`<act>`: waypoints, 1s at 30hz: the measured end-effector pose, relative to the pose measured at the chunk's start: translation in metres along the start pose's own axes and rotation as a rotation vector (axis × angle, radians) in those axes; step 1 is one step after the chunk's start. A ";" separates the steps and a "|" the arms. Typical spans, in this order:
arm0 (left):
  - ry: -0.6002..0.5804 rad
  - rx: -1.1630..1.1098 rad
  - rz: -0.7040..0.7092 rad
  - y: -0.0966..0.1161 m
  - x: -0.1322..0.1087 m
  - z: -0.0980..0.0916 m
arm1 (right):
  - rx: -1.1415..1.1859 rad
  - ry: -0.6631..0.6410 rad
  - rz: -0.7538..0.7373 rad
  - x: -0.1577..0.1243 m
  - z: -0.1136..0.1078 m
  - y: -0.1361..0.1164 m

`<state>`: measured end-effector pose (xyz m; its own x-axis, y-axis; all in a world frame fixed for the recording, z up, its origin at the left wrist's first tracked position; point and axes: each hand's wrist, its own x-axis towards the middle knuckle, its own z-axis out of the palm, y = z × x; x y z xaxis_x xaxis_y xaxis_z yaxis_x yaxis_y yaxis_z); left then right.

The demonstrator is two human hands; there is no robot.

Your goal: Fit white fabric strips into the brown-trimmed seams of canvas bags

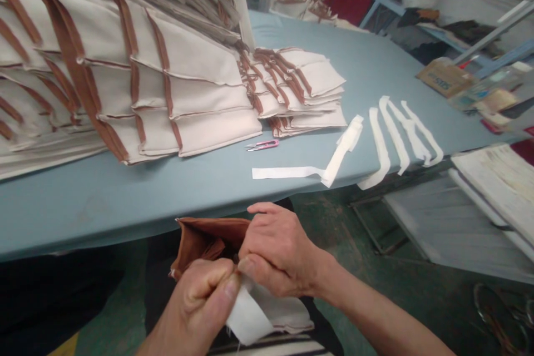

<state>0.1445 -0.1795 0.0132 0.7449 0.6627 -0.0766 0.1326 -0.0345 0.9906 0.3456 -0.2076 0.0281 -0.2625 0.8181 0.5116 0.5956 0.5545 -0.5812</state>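
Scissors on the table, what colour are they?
The scissors are pink with silvery blades, seen in the head view.

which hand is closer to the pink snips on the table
Right. The right hand is directly below the pink snips, past the edge of the table. The left hand is lower and farther off. Both pinch the fabric piece.

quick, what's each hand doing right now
left hand: closed, pinching the white strip
right hand: closed, gripping the brown fabric piece beside the strip
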 end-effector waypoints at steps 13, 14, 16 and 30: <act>0.013 0.420 0.348 0.003 0.002 -0.013 | 0.420 -0.563 0.375 0.012 -0.005 -0.004; -0.019 0.424 0.367 0.003 0.001 -0.014 | 0.477 -0.582 0.397 0.013 -0.006 -0.004; -0.073 0.443 0.412 0.002 -0.001 -0.018 | 0.573 -0.608 0.435 0.012 -0.005 -0.002; -0.202 0.010 -0.056 0.001 0.015 -0.016 | 1.041 -0.478 0.721 -0.007 0.011 0.004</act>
<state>0.1457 -0.1574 0.0145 0.8520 0.5005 -0.1533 0.1829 -0.0102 0.9831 0.3410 -0.2094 0.0153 -0.5010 0.8278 -0.2525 -0.0787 -0.3341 -0.9392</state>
